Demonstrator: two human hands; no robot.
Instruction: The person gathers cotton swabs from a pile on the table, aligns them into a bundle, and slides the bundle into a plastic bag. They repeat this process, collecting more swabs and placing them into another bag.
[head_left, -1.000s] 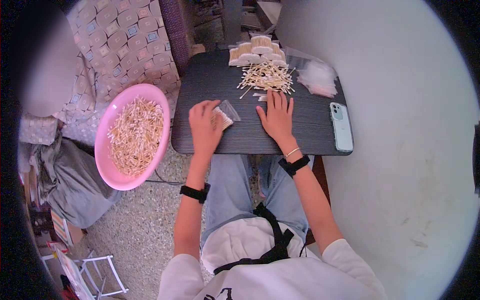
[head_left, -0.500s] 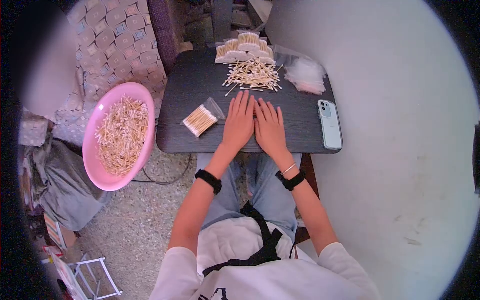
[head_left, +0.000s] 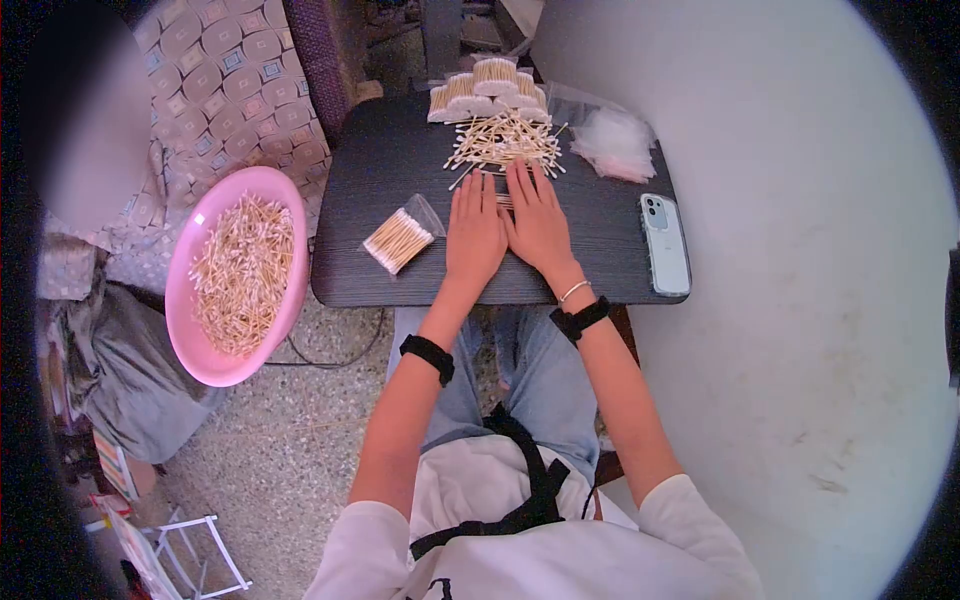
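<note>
My left hand (head_left: 476, 235) lies palm down, fingers stretched out, near the middle of the dark table. Beside it my right hand (head_left: 537, 220) is also flat, its fingertips at the near edge of a loose pile of cotton swabs (head_left: 508, 142). A few cotton swabs (head_left: 504, 201) show in the gap between the hands; whatever is under the palms is hidden. To the left of my left hand rests a clear bag of cotton swabs (head_left: 400, 240), its swabs lined up side by side.
Filled swab packs (head_left: 490, 88) are stacked behind the pile. Clear plastic bags (head_left: 612, 145) lie at the back right of the table (head_left: 350, 180), and a phone (head_left: 666, 245) near its right edge. A pink basin (head_left: 180, 300) of swabs stands left; a wall (head_left: 790, 250) rises at right.
My right hand has slid forward, bringing its fingertips up to the swab pile. The left hand has shifted only a little forward. Some swabs now show between the hands.
</note>
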